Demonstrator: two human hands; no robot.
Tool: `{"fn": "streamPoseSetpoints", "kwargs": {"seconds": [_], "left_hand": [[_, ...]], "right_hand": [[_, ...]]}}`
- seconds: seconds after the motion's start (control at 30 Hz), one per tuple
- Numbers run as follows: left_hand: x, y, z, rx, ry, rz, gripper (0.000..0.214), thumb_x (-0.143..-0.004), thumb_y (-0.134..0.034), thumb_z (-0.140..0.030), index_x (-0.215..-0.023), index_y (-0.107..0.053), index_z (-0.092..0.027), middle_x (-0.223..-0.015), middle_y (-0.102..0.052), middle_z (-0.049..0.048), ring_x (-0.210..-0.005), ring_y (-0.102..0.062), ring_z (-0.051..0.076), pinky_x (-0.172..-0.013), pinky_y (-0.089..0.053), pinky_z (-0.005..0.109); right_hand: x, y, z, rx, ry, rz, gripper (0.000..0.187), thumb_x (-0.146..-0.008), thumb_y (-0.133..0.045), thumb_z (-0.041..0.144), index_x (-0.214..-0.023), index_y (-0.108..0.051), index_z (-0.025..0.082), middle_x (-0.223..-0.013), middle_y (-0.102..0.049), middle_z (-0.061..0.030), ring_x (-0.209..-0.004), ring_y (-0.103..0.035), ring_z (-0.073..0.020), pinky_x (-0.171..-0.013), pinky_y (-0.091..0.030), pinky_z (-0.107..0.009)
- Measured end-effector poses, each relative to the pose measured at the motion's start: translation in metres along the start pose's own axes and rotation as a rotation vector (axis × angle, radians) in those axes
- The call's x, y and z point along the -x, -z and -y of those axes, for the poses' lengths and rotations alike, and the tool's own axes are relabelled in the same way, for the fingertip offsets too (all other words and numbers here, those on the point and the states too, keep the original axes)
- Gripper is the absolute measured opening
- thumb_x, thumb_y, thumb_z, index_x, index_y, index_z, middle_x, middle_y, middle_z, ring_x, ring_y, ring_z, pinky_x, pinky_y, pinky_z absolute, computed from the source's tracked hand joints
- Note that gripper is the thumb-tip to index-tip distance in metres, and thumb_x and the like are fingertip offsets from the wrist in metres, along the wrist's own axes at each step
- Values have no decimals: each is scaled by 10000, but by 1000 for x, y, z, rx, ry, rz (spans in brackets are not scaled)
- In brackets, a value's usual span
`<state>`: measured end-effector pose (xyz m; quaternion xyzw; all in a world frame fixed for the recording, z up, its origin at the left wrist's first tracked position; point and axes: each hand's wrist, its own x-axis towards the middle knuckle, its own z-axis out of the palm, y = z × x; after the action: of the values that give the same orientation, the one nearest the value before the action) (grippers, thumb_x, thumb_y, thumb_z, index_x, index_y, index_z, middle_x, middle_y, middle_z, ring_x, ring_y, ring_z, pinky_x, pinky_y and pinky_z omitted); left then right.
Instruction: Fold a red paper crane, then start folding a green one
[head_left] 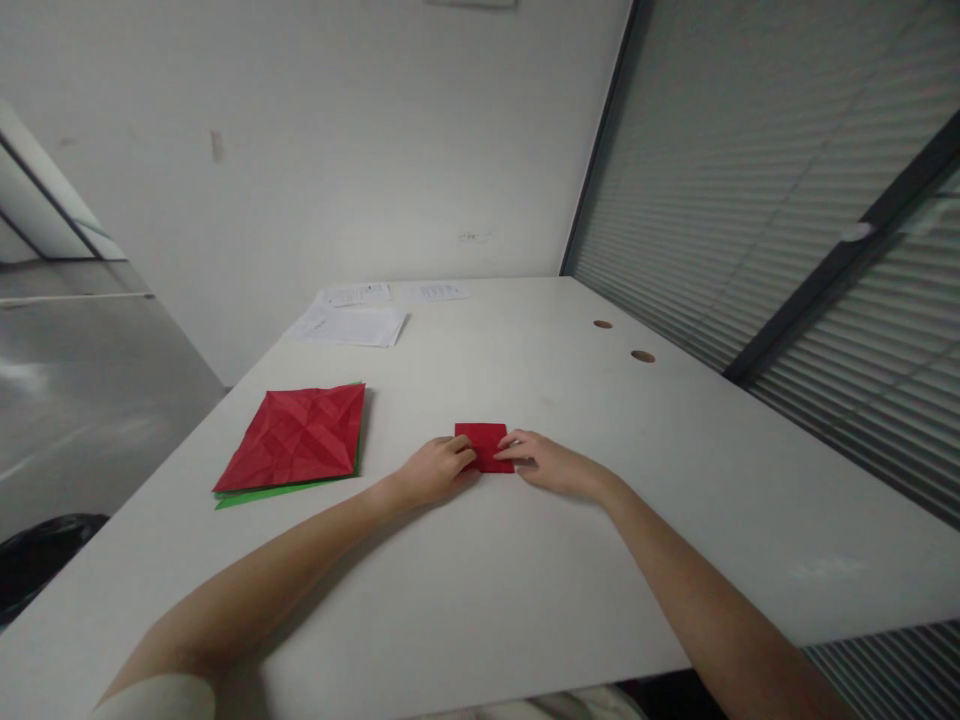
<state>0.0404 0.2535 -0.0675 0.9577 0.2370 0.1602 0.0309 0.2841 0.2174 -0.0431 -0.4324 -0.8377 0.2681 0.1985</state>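
Note:
A small folded red paper square [486,436] lies on the white table in front of me. My left hand [439,470] grips its left edge, with the fingers curled over the paper and the thumb mostly hidden. On the opposite side, my right hand [546,460] holds the right edge with its fingertips resting on the red surface. Off to the left lies a creased sheet of red paper [300,435], on top of green paper [274,492] that peeks out along its lower and right edges.
Printed white sheets [352,326] lie at the far left of the white table [510,580]. Two round holes [643,356] pierce the tabletop near its right side. A window with blinds [712,200] borders the right, and a black bag [45,560] stands beyond the left edge.

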Motion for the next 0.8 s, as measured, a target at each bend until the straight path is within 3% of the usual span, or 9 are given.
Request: {"fn": "streamPoseSetpoints", "kwargs": {"seconds": [0.23, 0.47, 0.6, 0.8], "left_hand": [[1, 4, 3, -92, -66, -22, 222, -962, -434, -238, -1001, -646, -182, -1091, -618, 90, -990, -605, 203, -984, -437, 396], [2, 3, 5, -113, -58, 12, 237, -966, -403, -201, -945, -637, -168, -981, -642, 79, -892, -626, 187, -890, -475, 355], [3, 6, 3, -68, -74, -3, 290, -979, -415, -343, -1068, -636, -179, -1090, -634, 92, -968, -621, 205, -929, -447, 373], [7, 12, -7, -7, -219, 63, 553, -935, -442, -537, -1327, -508, -151, -1296, -558, 178, -1139, -559, 278, -987, -378, 417]], "right_hand": [[-4, 1, -5, -12, 1, 27, 215, -860, -602, 225, -1007, -756, 253, -1134, -664, -61, -1041, -609, -208, -971, -445, -357], [-4, 0, -7, -28, 7, 4, 224, -905, -564, 311, -995, -754, 232, -1105, -680, -67, -1001, -616, -196, -940, -450, -343], [-7, -2, -11, -6, 25, -95, 241, -922, -528, 320, -939, -747, 219, -1010, -714, -63, -961, -612, -203, -940, -425, -364], [-13, -9, -31, -104, -166, -310, 255, -889, -497, 315, -832, -694, 164, -842, -711, -63, -789, -620, -201, -749, -464, -320]]}}
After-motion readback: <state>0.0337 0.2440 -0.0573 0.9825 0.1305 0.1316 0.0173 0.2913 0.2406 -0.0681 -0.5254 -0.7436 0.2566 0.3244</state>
